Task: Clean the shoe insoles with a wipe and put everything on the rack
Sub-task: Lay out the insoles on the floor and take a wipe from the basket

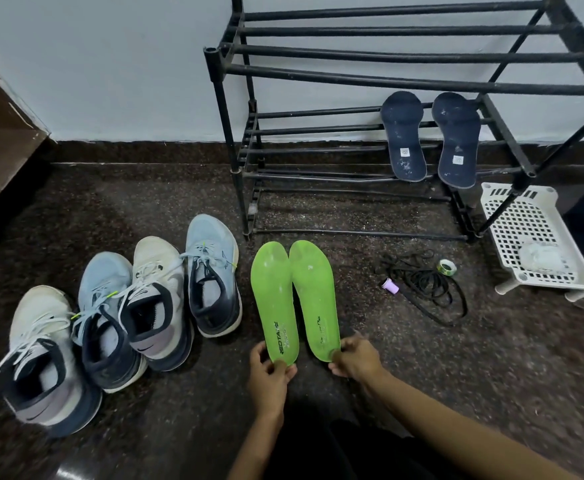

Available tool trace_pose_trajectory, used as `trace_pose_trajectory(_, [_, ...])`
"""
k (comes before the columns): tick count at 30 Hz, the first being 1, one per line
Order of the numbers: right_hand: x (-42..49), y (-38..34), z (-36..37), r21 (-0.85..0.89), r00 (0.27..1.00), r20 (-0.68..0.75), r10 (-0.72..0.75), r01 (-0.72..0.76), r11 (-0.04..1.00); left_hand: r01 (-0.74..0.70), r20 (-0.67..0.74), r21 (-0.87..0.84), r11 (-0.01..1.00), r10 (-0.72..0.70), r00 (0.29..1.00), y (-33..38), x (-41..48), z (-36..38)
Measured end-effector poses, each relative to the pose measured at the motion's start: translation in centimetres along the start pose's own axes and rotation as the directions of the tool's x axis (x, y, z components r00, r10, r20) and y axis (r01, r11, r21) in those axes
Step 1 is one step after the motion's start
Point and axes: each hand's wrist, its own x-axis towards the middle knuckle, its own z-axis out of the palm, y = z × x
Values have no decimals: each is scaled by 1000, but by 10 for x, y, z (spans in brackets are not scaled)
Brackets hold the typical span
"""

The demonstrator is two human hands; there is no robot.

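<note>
Right now your left hand (269, 374) pinches the heel of the left green insole (275, 299), thumb on top, while your right hand (356, 356) curls round the heel of the right green insole (314, 296). Both stretch away from your grips, side by side, toes toward the rack (387, 57). Beyond your right hand, two dark blue insoles (403, 136) lie on a lower shelf. Left of your left hand stand four sneakers (155, 299); black laces (422, 282) lie to the right.

left green insole (275, 306), lower centre: heel print "REDTAPE" | right green insole (314, 299): print too blurred to read
</note>
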Motion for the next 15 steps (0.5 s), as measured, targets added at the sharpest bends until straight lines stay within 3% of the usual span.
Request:
trace_pose_trajectory(4, [7, -4, 1, -90, 1000, 27, -8, 11, 996, 4, -30, 64, 998, -2, 1000, -1, 11, -2])
trace_pose_trajectory(7, [9, -10, -2, -274, 993, 104, -56, 83, 958, -2, -69, 146, 989, 12, 998, -3, 16, -4])
trace_pose_trajectory(15, [25, -29, -7, -689, 955, 235, -182, 296, 661, -68, -91, 430, 900, 118, 989, -2, 23, -7])
